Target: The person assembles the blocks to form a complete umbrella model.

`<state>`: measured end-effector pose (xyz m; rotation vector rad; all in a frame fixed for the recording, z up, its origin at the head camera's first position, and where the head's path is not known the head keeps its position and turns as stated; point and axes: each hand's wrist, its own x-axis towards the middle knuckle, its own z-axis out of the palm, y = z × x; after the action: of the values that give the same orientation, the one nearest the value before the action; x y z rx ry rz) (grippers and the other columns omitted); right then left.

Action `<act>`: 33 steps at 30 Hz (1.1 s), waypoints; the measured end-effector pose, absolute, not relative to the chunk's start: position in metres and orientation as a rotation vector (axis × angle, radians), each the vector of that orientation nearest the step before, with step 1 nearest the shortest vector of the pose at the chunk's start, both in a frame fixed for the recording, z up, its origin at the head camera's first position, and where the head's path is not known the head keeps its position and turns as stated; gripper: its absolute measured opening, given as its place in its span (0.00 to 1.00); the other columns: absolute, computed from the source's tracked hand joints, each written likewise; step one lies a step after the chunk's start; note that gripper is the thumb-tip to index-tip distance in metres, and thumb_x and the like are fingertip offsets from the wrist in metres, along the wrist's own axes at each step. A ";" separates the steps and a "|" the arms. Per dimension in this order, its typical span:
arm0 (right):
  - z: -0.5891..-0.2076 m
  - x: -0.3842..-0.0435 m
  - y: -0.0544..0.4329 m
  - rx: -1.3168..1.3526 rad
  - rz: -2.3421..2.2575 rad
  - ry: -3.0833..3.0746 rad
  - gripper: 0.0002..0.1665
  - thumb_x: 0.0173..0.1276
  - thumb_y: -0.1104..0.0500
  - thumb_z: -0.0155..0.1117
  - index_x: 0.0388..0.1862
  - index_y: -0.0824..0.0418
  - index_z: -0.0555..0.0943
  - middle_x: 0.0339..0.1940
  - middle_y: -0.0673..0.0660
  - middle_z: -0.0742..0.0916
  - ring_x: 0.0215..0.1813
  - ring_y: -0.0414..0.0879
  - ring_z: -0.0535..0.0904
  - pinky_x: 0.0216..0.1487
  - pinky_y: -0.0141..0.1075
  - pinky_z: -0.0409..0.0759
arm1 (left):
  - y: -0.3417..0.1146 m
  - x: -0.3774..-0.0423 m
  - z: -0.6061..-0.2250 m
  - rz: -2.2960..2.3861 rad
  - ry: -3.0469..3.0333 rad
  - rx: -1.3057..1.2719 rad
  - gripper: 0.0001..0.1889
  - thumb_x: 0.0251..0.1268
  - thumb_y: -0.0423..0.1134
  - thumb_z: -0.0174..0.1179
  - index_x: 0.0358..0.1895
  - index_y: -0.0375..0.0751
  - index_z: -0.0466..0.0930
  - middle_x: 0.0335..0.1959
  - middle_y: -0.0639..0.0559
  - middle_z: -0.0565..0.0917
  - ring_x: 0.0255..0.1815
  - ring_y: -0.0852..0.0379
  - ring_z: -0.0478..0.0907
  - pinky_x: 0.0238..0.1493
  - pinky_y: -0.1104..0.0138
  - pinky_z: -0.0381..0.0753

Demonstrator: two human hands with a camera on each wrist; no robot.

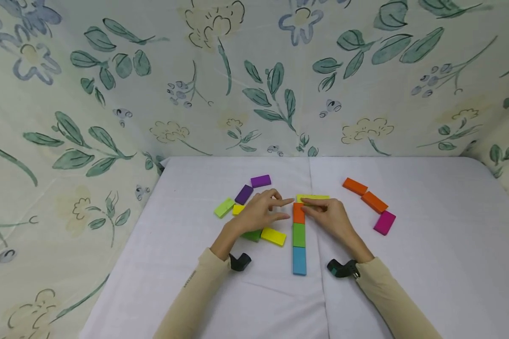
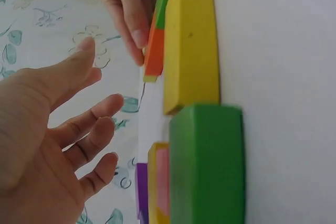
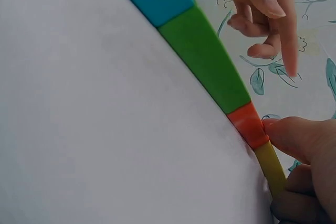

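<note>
On the white cloth, 3 blocks are lying end to end: a blue block, a green block and an orange block, with a yellow block lying crosswise just beyond the orange. The right hand is resting its thumb against the orange block while its forefinger is reaching along the yellow block; whether they are pinching either block, I cannot tell. The left hand is hovering just left of the row, thumb and fingers standing apart, holding nothing.

From where I'm standing, the blocks are looking like painted wood: probably light, stiff and hard to break. Their smooth faces are likely offering some slip, and with nothing visibly fixing them down, a careless nudge is risking a crooked row. For the yellow block, I'm favouring a light hold across its 2 long edges, toward the free right end. For the orange block, its 2 long sides are looking best, since neighbours are crowding its ends.
</note>
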<state>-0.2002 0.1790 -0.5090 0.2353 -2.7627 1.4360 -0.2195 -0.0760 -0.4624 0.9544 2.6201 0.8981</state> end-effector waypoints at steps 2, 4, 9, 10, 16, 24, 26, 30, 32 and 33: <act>-0.509 -0.201 0.178 0.218 1.434 -2.770 0.20 0.69 0.50 0.74 0.58 0.53 0.89 0.55 0.60 0.90 0.38 0.47 0.75 0.30 0.28 0.68 | -0.087 -0.221 -0.459 0.968 2.630 0.897 0.23 0.71 0.47 0.67 0.68 0.56 0.80 0.54 0.51 0.78 0.46 0.53 0.75 0.47 0.67 0.73; -0.509 -0.200 0.178 0.199 1.430 -2.778 0.19 0.69 0.50 0.74 0.57 0.52 0.89 0.54 0.59 0.91 0.36 0.45 0.73 0.28 0.29 0.66 | -0.100 -0.223 -0.457 1.008 2.646 0.844 0.22 0.70 0.45 0.69 0.65 0.55 0.83 0.55 0.52 0.79 0.45 0.53 0.76 0.45 0.68 0.75; -0.508 -0.198 0.178 0.172 1.443 -2.778 0.19 0.69 0.49 0.74 0.56 0.50 0.90 0.45 0.57 0.92 0.31 0.46 0.68 0.26 0.30 0.61 | -0.131 -0.222 -0.464 1.071 2.689 0.767 0.20 0.65 0.39 0.73 0.60 0.51 0.87 0.54 0.50 0.83 0.46 0.54 0.76 0.47 0.68 0.77; -0.508 -0.198 0.178 0.168 1.444 -2.778 0.19 0.68 0.49 0.74 0.56 0.50 0.90 0.42 0.57 0.91 0.30 0.45 0.68 0.26 0.30 0.61 | -0.136 -0.222 -0.466 1.084 2.694 0.760 0.20 0.64 0.38 0.73 0.60 0.50 0.87 0.54 0.49 0.83 0.48 0.53 0.77 0.50 0.66 0.78; -0.507 -0.197 0.177 0.168 1.428 -2.781 0.19 0.69 0.49 0.74 0.57 0.50 0.89 0.32 0.55 0.86 0.29 0.46 0.66 0.26 0.31 0.60 | -0.156 -0.220 -0.474 1.125 2.688 0.688 0.21 0.62 0.36 0.74 0.59 0.49 0.87 0.55 0.47 0.84 0.54 0.48 0.78 0.60 0.56 0.81; -0.506 -0.196 0.178 0.180 1.412 -2.773 0.18 0.69 0.50 0.74 0.56 0.51 0.90 0.28 0.53 0.83 0.27 0.44 0.66 0.25 0.30 0.60 | -0.161 -0.220 -0.478 1.072 2.737 0.692 0.23 0.59 0.37 0.76 0.59 0.49 0.88 0.54 0.47 0.84 0.54 0.49 0.77 0.58 0.58 0.79; -0.506 -0.196 0.178 0.185 1.413 -2.769 0.19 0.69 0.50 0.74 0.56 0.52 0.90 0.25 0.53 0.80 0.27 0.43 0.65 0.25 0.30 0.59 | -0.161 -0.220 -0.479 1.055 2.752 0.705 0.23 0.59 0.37 0.76 0.59 0.49 0.88 0.53 0.48 0.84 0.53 0.50 0.77 0.56 0.58 0.79; -0.507 -0.197 0.178 0.194 1.418 -2.760 0.19 0.69 0.50 0.74 0.56 0.52 0.90 0.23 0.52 0.78 0.26 0.42 0.65 0.25 0.30 0.59 | -0.161 -0.220 -0.480 1.020 2.781 0.729 0.22 0.59 0.36 0.76 0.58 0.48 0.88 0.52 0.49 0.85 0.51 0.50 0.77 0.57 0.57 0.79; -0.507 -0.198 0.177 0.206 1.419 -2.757 0.19 0.69 0.50 0.74 0.57 0.52 0.89 0.22 0.51 0.77 0.25 0.41 0.65 0.25 0.30 0.59 | -0.161 -0.220 -0.481 1.021 2.787 0.730 0.20 0.59 0.35 0.76 0.57 0.47 0.89 0.51 0.49 0.85 0.53 0.50 0.77 0.59 0.56 0.79; -0.508 -0.198 0.177 0.210 1.417 -2.757 0.19 0.69 0.50 0.74 0.57 0.52 0.89 0.21 0.51 0.75 0.25 0.41 0.65 0.25 0.30 0.59 | -0.160 -0.220 -0.481 1.026 2.789 0.728 0.20 0.60 0.34 0.75 0.56 0.46 0.89 0.51 0.49 0.85 0.53 0.49 0.77 0.60 0.55 0.79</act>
<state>-0.1978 0.1773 -0.5075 0.2104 -2.7570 1.4167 -0.2201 -0.1605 -0.4805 0.7284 2.7885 1.0258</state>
